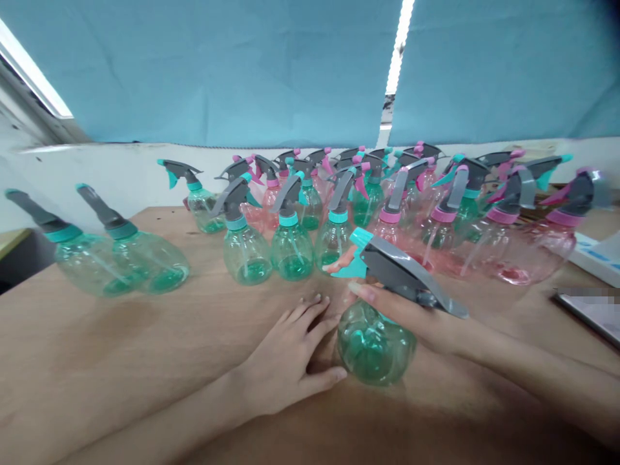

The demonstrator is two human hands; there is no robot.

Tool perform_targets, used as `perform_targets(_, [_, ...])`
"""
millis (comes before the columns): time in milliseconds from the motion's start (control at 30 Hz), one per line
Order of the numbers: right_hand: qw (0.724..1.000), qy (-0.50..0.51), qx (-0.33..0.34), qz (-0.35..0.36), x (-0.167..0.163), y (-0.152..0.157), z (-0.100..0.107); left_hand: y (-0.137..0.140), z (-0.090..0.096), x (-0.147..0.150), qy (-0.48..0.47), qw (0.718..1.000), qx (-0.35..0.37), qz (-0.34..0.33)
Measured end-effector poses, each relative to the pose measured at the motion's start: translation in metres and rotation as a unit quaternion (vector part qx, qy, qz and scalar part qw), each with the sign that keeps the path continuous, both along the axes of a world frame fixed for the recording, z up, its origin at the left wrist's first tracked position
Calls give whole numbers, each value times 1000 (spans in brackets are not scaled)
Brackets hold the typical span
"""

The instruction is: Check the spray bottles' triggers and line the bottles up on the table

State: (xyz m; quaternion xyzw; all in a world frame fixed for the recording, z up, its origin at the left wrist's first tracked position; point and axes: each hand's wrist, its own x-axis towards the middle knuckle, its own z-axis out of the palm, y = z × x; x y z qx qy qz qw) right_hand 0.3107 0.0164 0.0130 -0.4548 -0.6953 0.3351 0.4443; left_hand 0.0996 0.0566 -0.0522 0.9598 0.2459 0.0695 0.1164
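My right hand (387, 307) is closed around the neck of a green spray bottle (375, 345), just under its grey sprayer head with a teal trigger and nozzle. The bottle tilts, its nozzle facing away to the left. My left hand (290, 355) lies low over the table, fingers stretched out and apart, with its thumb near the bottle's side; whether the thumb touches it I cannot tell. Beyond the hands stand several green spray bottles (293, 252) with teal collars.
Several pink spray bottles (533, 248) crowd the right and back of the wooden table (194, 349). Two green bottles (159, 261) stand apart at the left. At the right edge lies a dark-edged flat device (588, 316). Behind hangs a blue cloth (242, 77).
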Motion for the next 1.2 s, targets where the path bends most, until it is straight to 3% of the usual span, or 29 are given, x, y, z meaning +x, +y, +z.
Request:
perform_targets(300, [999, -16, -31, -38, 4, -6, -8, 0, 0, 0, 9, 1000, -4, 3])
perform_targets(500, [997, -45, 10, -59, 6, -8, 2, -1, 1, 0, 12, 1000, -10, 8])
perform_targets(600, [998, -35, 24, -44, 6, -4, 6, -1, 2, 0, 9, 1000, -14, 9])
perform_targets(800, [997, 56, 5, -50, 4, 2, -8, -1, 2, 0, 8, 1000, -15, 9])
perform_targets(1200, [998, 62, -14, 6, 2, -1, -8, -1, 3, 1, 14, 1000, -16, 9])
